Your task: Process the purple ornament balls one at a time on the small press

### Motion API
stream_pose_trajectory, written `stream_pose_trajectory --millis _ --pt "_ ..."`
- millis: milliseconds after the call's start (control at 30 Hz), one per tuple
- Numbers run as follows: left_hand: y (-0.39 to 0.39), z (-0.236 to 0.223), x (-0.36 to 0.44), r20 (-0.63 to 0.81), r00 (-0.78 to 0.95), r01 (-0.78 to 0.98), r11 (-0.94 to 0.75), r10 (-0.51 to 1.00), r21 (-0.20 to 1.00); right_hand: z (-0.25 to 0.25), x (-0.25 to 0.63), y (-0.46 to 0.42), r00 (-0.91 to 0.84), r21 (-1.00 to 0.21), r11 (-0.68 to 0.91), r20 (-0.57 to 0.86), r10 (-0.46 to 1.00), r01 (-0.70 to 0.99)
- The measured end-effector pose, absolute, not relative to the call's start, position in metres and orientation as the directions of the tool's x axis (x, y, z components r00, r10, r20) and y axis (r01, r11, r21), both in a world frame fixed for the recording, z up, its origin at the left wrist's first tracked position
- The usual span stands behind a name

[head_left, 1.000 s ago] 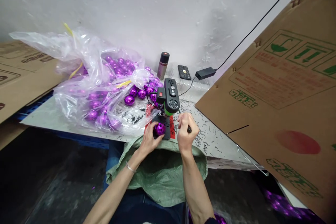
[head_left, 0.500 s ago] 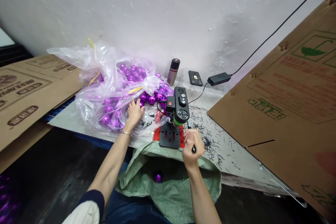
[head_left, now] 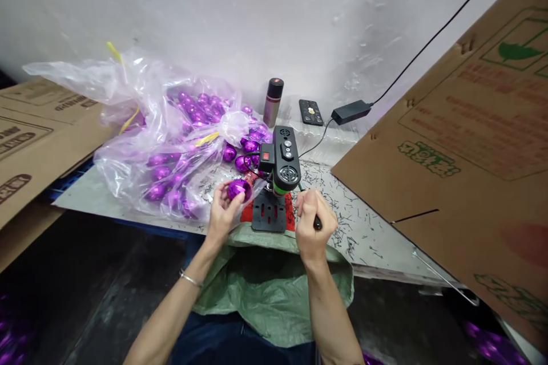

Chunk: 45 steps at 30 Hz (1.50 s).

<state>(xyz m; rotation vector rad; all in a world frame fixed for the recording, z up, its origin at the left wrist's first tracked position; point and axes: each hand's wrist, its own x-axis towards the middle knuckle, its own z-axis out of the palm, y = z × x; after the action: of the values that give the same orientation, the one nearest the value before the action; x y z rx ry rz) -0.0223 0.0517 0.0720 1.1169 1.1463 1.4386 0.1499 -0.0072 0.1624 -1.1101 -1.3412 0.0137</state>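
Note:
Between the thumb and fingers of my left hand [head_left: 222,214] is a shiny purple ball [head_left: 238,190], held just left of a black bench-top machine [head_left: 286,159] with a red switch. My right hand [head_left: 315,221] is wrapped round the machine's lever handle [head_left: 317,223], whose black end pokes out of the fist. Under the machine lies a slotted black base plate [head_left: 269,214] on a red sheet. More purple balls [head_left: 242,163] lie loose behind my left hand, beside a clear plastic bag [head_left: 141,154] full of them. An open green sack [head_left: 274,296] hangs at the table's front edge.
Cardboard boxes flank the table, one at left [head_left: 43,142] and a larger one at right [head_left: 462,154]. A spray-can-shaped cylinder [head_left: 273,104], a phone [head_left: 310,112] and a black power adapter [head_left: 351,112] stand near the wall. Small black scraps litter the tabletop [head_left: 363,217].
My left hand has picked a purple ball from the pile and brought it towards the machine. My right hand stays on the handle. The ball seen in the sack is out of sight.

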Motion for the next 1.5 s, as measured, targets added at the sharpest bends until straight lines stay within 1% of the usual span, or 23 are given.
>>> stream_pose_trajectory --millis 67,133,167,233,300,367,433,533,667,767,1000,1333,1500 --pt "0.035 0.057 -0.003 0.058 -0.045 -0.182 -0.066 0.997 0.981 0.168 0.151 -0.007 0.297 -0.631 0.515 0.753 0.588 0.58" --pt "0.031 0.041 0.013 0.042 0.015 -0.183 -0.039 0.999 0.982 0.17 0.151 -0.007 0.285 -0.624 0.514 0.755 0.59 0.589" --pt "0.032 0.034 0.019 0.053 0.019 -0.167 -0.049 0.998 0.985 0.17 0.152 -0.007 0.282 -0.622 0.515 0.756 0.59 0.59" --pt "0.037 0.02 0.027 0.105 0.0 -0.09 -0.104 0.995 0.99 0.168 0.152 -0.008 0.281 -0.623 0.524 0.758 0.589 0.581" --pt "0.041 0.011 0.03 0.167 -0.006 0.032 -0.167 0.986 0.985 0.165 0.152 -0.009 0.29 -0.631 0.534 0.756 0.587 0.563" --pt "0.043 0.006 0.031 0.208 0.011 0.147 -0.207 0.978 0.967 0.162 0.152 -0.01 0.293 -0.64 0.536 0.75 0.593 0.551" --pt "0.045 0.004 0.03 0.237 0.037 0.221 -0.239 0.971 0.945 0.16 0.152 -0.01 0.291 -0.642 0.54 0.748 0.596 0.545" --pt "0.047 0.002 0.028 0.303 0.089 0.28 -0.316 0.949 0.907 0.158 0.152 -0.012 0.279 -0.629 0.563 0.762 0.585 0.537" --pt "0.051 0.0 0.024 0.433 0.195 0.334 -0.474 0.88 0.815 0.156 0.153 -0.013 0.269 -0.61 0.57 0.776 0.571 0.55" --pt "0.055 0.0 0.024 0.483 0.249 0.35 -0.543 0.839 0.763 0.155 0.154 -0.013 0.254 -0.594 0.565 0.784 0.566 0.573" --pt "0.058 0.0 0.031 0.434 0.245 0.38 -0.498 0.867 0.78 0.148 0.155 -0.015 0.238 -0.571 0.562 0.796 0.556 0.598" --pt "0.054 0.002 0.03 0.375 0.226 0.339 -0.434 0.899 0.835 0.101 0.153 -0.011 0.209 -0.462 0.592 0.87 0.446 0.66" --pt "0.054 0.001 0.03 0.37 0.226 0.343 -0.429 0.901 0.836 0.09 0.152 -0.007 0.233 -0.447 0.58 0.883 0.406 0.681"
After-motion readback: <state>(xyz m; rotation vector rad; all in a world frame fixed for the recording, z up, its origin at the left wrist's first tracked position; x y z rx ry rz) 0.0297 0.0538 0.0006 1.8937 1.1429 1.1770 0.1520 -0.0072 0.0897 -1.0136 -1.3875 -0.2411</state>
